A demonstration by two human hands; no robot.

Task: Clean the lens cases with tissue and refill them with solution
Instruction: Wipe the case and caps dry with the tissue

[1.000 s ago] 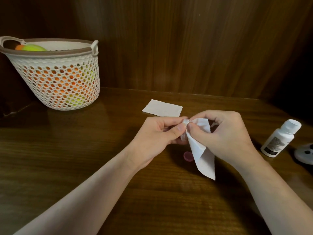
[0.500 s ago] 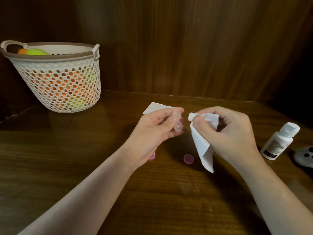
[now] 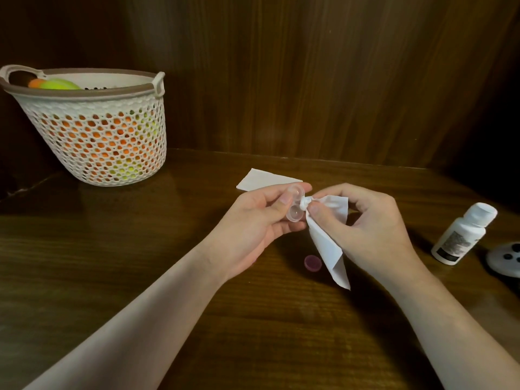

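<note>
The left hand is pinching the clear lens case by its edge. The right hand is pinching a twisted tissue tip, touching the case. The case is looking tiny, light and slippery; the tissue is soft. The solution bottle is standing well right.

A white perforated basket with a brown rim stands at the far left of the dark wooden surface, holding orange and yellow-green balls. A wood-panelled wall rises behind. A white round object with dark spots lies at the right edge, cut off.
</note>
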